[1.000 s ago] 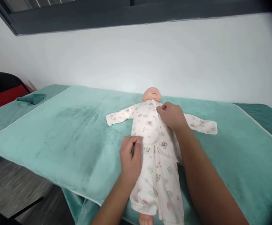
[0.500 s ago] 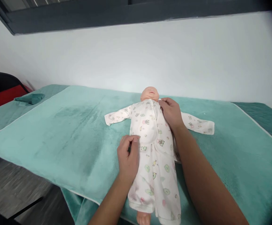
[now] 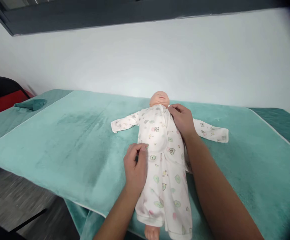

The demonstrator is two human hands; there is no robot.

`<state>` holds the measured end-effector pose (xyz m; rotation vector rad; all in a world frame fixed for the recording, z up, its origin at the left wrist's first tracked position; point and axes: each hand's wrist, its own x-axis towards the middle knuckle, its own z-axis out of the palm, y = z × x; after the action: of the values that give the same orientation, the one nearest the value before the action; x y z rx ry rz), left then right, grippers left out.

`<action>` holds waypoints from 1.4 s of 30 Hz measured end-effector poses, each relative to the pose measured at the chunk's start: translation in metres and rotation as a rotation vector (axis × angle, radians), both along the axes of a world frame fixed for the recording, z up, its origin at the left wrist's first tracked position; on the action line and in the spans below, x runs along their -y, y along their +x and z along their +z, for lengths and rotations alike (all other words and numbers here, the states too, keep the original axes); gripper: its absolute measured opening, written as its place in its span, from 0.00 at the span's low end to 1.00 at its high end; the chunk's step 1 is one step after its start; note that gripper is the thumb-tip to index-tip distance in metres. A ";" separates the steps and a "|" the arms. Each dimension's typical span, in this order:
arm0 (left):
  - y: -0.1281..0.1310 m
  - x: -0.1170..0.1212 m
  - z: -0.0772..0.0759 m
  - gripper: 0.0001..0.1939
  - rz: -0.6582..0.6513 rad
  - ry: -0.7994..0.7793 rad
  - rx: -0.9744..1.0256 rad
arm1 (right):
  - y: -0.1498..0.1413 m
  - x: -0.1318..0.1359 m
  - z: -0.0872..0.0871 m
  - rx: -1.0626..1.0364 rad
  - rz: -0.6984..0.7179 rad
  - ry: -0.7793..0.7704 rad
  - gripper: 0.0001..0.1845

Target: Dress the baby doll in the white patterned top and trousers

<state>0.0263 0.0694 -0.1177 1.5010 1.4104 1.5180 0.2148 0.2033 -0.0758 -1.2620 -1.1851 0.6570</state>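
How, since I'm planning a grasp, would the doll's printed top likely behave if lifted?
Likely floppy: the printed top drapes softly over the doll. Probably light, as the fabric looks thin. Perhaps not very slippery, since its surface looks matte rather than glossy.

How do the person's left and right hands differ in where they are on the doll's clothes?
The left hand is low, near the bottom edge of the shirt; the right hand is high, close to the doll's head.
The left hand sits mostly beside the clothes, over the green mat, while the right hand covers part of the shirt's front.
Both are bare, with fingers curled at the cloth.
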 end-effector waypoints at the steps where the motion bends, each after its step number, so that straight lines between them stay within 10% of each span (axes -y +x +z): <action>1: 0.000 0.000 0.000 0.12 0.002 -0.002 -0.002 | 0.000 0.000 0.000 0.001 -0.005 0.001 0.10; 10: 0.001 -0.021 0.014 0.12 0.048 -0.015 0.013 | 0.001 -0.002 -0.005 -0.165 -0.001 -0.016 0.10; 17: 0.027 -0.135 0.070 0.09 -0.122 0.172 -0.218 | 0.005 -0.010 -0.002 -0.433 0.072 0.006 0.09; 22: 0.044 -0.187 0.071 0.08 -0.244 -0.007 -0.405 | 0.010 -0.017 0.013 -0.472 0.047 0.040 0.10; 32: 0.041 -0.195 0.055 0.06 -0.365 -0.048 -0.130 | -0.009 -0.032 0.022 0.085 0.027 -0.130 0.07; 42: 0.039 -0.198 0.051 0.07 -0.397 -0.050 -0.032 | -0.002 -0.024 0.020 0.165 0.138 -0.215 0.13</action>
<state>0.0650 0.2671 -0.0665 1.6617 1.0759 1.2103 0.2126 0.2273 -0.0562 -1.4448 -1.3746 0.8114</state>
